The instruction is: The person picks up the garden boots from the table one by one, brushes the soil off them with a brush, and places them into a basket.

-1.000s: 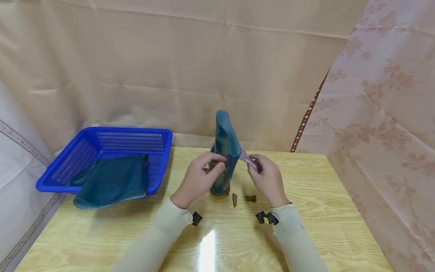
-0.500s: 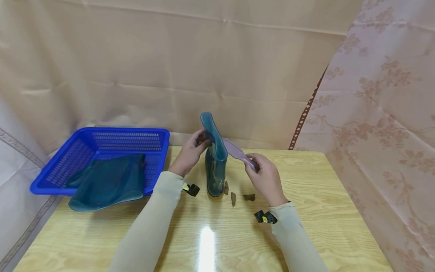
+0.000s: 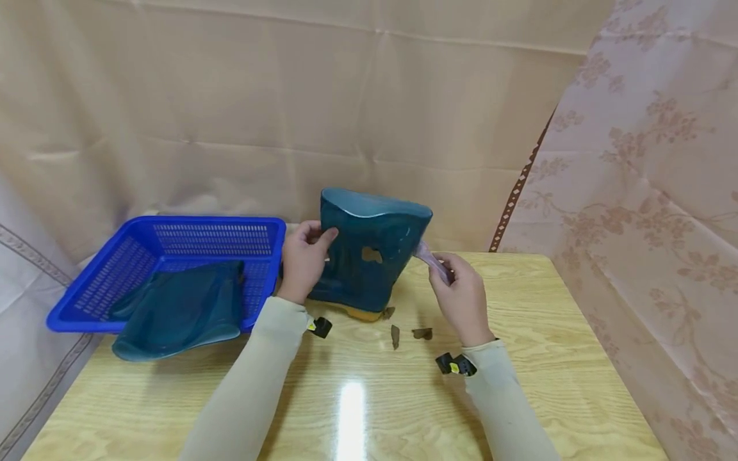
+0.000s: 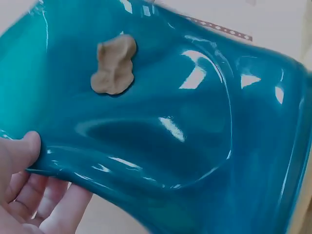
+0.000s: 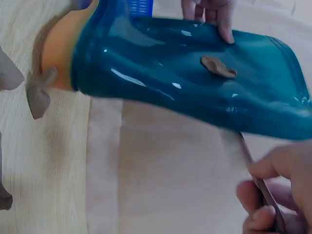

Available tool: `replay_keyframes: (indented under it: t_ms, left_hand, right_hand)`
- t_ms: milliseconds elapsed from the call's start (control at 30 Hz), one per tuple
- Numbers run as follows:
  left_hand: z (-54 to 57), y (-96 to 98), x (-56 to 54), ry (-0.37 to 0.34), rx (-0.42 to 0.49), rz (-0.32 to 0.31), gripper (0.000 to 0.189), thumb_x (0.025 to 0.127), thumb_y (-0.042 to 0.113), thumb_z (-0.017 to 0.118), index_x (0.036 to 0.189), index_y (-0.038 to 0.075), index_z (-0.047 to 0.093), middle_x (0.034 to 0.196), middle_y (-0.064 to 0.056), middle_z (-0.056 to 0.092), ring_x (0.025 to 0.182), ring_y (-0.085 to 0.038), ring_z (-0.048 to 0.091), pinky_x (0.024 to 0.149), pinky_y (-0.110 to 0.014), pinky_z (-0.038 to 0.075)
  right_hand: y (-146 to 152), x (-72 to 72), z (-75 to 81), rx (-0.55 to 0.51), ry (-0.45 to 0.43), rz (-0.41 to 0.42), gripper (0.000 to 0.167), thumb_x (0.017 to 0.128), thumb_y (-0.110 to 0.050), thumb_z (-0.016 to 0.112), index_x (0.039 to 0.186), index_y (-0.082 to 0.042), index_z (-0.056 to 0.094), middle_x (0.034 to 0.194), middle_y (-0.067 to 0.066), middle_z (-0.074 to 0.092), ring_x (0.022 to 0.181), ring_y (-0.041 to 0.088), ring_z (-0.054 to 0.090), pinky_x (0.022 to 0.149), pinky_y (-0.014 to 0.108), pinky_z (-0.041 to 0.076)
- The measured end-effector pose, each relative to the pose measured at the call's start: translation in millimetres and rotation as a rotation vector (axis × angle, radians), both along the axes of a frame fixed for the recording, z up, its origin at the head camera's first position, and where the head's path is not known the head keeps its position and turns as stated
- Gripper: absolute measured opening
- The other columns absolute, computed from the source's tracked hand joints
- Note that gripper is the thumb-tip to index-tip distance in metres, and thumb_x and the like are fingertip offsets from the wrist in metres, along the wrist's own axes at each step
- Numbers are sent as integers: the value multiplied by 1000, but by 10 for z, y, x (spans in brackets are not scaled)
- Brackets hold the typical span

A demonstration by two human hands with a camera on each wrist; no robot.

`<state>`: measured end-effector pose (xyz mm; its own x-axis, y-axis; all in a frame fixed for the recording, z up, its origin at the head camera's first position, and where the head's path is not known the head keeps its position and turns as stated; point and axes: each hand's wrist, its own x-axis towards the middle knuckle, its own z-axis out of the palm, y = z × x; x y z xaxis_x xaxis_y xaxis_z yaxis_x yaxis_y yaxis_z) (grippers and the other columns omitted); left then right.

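A teal rubber boot [image 3: 357, 224] with a yellow-orange sole stands on the table, its shaft broadside on. A brown clay-like lump [image 4: 114, 66] sticks to that shaft. My left hand [image 3: 304, 259] pinches the shaft's left edge, thumb on the near face. In my right hand [image 3: 461, 298] is the handle of a purple flat-headed tool [image 3: 432, 261]; whether it is a brush or a scraper I cannot tell. The tool's head is hidden behind the boot's right edge. The right wrist view shows fingers curled round the dark, thin handle.
A blue plastic basket [image 3: 219, 234] stands at the left, holding another teal boot [image 3: 179, 307] whose shaft leans over the front rim. Brown fragments [image 3: 394, 336] lie on the wooden table [image 3: 403, 410] before the upright boot. Beige curtain [image 3: 323, 115] hangs behind.
The boot has turned from edge-on to broadside, bringing the lump into view. My left hand has moved left to the shaft's edge. The tool's head has gone out of sight behind the boot.
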<state>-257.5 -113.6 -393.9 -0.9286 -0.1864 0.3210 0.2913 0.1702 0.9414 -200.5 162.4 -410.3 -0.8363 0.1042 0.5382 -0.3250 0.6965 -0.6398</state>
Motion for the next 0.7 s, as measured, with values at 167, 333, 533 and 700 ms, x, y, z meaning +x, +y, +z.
replay_keyframes:
  t_ms: [167,333,533,700]
  left_hand:
    - [-23,-27,78,54,-11,11,25,99,21,73,115,2,68,102,-13,71,82,-19,66,67,-26,60]
    - [-79,-5,118,26,66,-66,23,100,15,71,118,1,67,106,-16,72,91,-21,69,72,-26,61]
    - [-112,23,125,46,86,-108,21,99,11,70,117,-1,67,105,-17,71,90,-22,67,72,-24,60]
    - [-77,-24,184,19,36,-157,21,99,14,71,116,2,67,103,-13,71,88,-21,67,72,-30,62]
  right_hand:
    - [21,-31,-15,-134,64,-93,20,100,-13,67,118,-4,72,88,9,68,66,16,55,53,19,41]
    - [22,-53,-43,-263,198,-64,22,100,-10,67,121,-4,70,85,8,65,58,8,47,49,15,35]
    - [-42,-20,-70,-163,307,181,24,93,1,73,117,-2,72,85,9,67,61,8,46,52,16,37]
    - [-86,14,-40,-70,267,216,28,93,0,74,121,-6,72,94,6,68,66,11,48,55,16,38]
